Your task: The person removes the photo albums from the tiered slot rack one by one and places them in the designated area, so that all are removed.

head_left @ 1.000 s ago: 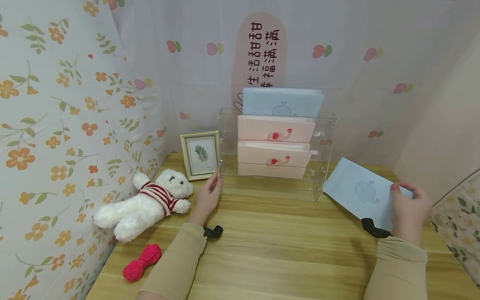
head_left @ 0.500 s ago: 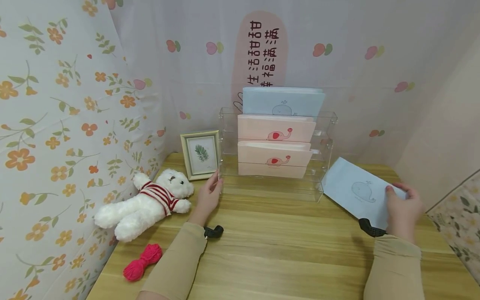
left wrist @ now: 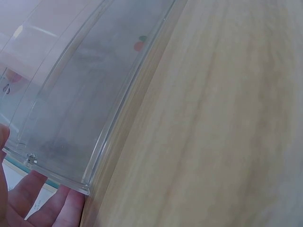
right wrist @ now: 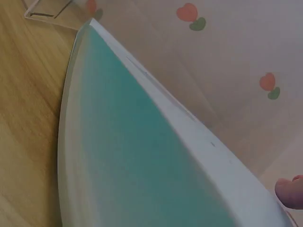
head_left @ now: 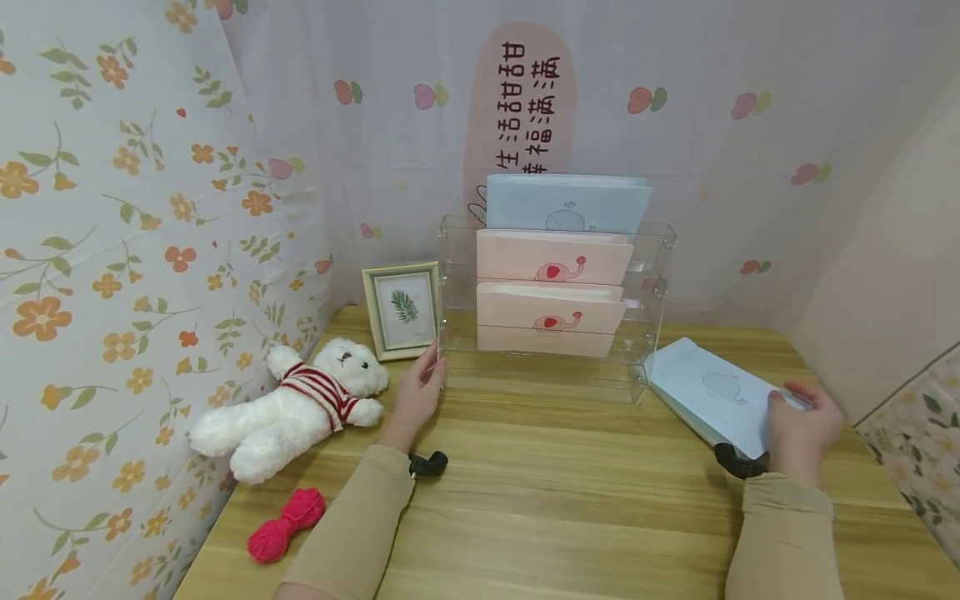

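Note:
A clear acrylic rack (head_left: pixel 555 377) stands at the back of the wooden table, with a blue whale booklet (head_left: pixel 566 207) in its top tier and two pink elephant ones (head_left: pixel 551 258) below. My left hand (head_left: pixel 416 392) lies with straight fingers against the rack's left front edge; in the left wrist view the fingers (left wrist: pixel 52 208) sit just beside the rack's corner (left wrist: pixel 85 94). My right hand (head_left: pixel 802 429) grips the near edge of another blue whale booklet (head_left: pixel 708 390), tilted low over the table right of the rack. The right wrist view shows that booklet (right wrist: pixel 142 156) and one fingertip (right wrist: pixel 289 193).
A white teddy bear in a striped sweater (head_left: pixel 288 408) lies at the left, with a red yarn bundle (head_left: pixel 285 525) in front of it. A small framed leaf picture (head_left: pixel 401 310) leans left of the rack. Flowered curtains close off the left and back.
My right hand has lowered the blue whale booklet and drawn it slightly left, so it now lies flatter and closer to the table. The left hand has stayed at the rack.

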`<action>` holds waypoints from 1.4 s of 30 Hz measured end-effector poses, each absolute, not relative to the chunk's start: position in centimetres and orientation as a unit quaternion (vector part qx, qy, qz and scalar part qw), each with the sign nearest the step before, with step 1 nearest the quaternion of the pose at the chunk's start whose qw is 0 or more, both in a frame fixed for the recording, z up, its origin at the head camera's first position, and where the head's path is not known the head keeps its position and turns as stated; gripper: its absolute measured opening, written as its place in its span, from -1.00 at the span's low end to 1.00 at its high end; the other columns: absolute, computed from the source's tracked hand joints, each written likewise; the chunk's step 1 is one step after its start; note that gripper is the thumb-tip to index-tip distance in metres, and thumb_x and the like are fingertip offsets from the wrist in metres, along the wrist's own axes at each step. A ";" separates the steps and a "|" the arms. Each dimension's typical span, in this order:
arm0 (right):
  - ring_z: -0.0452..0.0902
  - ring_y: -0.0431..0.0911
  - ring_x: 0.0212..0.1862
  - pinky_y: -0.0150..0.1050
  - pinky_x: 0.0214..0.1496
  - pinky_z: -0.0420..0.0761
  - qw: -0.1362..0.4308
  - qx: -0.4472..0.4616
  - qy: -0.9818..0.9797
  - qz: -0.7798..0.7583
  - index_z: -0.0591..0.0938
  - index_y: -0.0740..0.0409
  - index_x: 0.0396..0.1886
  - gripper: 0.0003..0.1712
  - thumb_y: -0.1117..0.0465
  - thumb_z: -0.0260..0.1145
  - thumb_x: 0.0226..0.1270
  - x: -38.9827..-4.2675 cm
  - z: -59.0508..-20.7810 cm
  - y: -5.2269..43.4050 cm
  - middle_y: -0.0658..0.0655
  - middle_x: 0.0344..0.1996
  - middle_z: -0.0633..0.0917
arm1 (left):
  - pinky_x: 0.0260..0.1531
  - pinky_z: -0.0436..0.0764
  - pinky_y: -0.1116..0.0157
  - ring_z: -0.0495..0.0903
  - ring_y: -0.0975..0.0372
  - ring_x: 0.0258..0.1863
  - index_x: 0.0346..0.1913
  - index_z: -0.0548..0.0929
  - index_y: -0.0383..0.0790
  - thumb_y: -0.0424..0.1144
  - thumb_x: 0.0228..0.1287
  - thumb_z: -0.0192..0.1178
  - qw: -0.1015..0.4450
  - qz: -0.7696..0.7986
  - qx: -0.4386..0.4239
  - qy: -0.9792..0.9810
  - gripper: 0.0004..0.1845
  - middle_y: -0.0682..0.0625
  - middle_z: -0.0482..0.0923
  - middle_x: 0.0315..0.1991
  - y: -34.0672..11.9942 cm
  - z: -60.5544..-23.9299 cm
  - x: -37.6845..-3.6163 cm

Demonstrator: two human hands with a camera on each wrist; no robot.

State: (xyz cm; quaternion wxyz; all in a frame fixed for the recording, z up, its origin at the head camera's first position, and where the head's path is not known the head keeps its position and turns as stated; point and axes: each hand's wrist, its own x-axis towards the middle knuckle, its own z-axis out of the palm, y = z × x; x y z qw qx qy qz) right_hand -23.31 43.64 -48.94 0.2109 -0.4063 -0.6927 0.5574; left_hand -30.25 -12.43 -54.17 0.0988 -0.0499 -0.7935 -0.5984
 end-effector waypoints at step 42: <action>0.58 0.38 0.32 0.35 0.47 0.61 0.307 0.060 -0.855 0.414 0.40 0.43 0.51 -0.22 0.13 0.51 0.51 -28.1 -42.8 23.4 0.49 0.36 0.55 | 0.32 0.76 -0.10 0.71 -0.18 0.38 0.67 0.46 -0.02 -0.10 0.72 0.20 0.101 -0.607 -0.049 -0.787 -0.43 -0.25 0.58 0.52 -12.6 -55.3 -30.8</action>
